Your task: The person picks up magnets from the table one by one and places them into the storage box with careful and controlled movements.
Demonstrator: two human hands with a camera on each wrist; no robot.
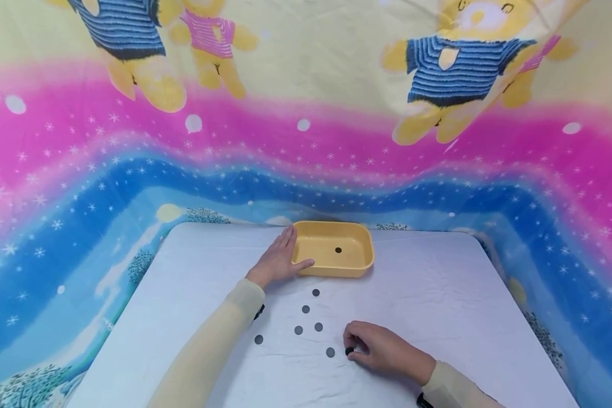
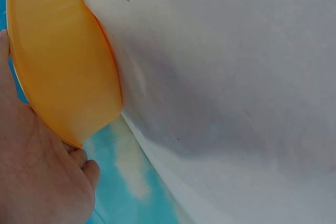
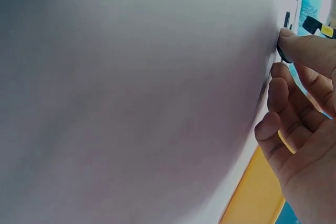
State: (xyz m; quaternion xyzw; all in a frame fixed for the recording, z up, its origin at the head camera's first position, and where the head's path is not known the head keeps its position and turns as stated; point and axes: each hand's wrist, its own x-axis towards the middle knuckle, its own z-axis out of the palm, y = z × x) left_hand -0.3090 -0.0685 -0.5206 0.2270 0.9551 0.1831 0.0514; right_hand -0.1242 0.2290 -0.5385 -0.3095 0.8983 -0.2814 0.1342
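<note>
A yellow plastic box (image 1: 332,272) stands near the table's far edge with one small dark disc (image 1: 338,250) inside. My left hand (image 1: 277,260) holds the box's left end, its thumb on the near rim and its fingers along the left side. In the left wrist view, bent fingertips (image 2: 91,171) show at the rim. Closer to the front, my right hand (image 1: 382,348) pinches a black disc (image 1: 349,351) between thumb and finger, just above or touching the cloth. Beside it lies a grey-looking disc (image 1: 330,352).
Several more discs (image 1: 318,327) lie scattered flat on the white-covered table (image 1: 438,294), between the box and the right hand and off to the left. A printed cloth (image 1: 306,164) with bears and snowflakes hangs around the table's back and sides.
</note>
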